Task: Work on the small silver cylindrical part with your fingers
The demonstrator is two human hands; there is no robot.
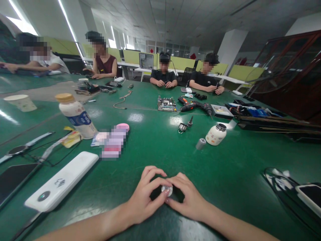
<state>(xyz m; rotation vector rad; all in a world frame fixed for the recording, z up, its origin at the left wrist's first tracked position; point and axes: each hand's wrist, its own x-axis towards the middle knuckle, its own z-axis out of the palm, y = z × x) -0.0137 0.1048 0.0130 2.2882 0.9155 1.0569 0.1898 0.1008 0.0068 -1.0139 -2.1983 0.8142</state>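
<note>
At the near middle of the table, my left hand point(141, 195) and my right hand point(189, 198) meet around a small round silvery-white piece point(167, 190). The fingertips of both hands pinch it, and they cover part of it, so its exact kind does not show. Beyond them, on the right, stands a white flask point(216, 135) with small printed pictures and a metal rim. Close to the flask are a silver cylinder point(201, 144), a small metal cup with a ring point(183, 127) and a dark, narrow-necked part point(190, 122).
A white power bank point(62, 180), a drink bottle point(76, 117) and a watch point(18, 150) lie or stand at left. Farther back are a circuit board point(167, 104) and power drills point(194, 105). A phone point(311, 197) with cables is at right. Several people sit across the table.
</note>
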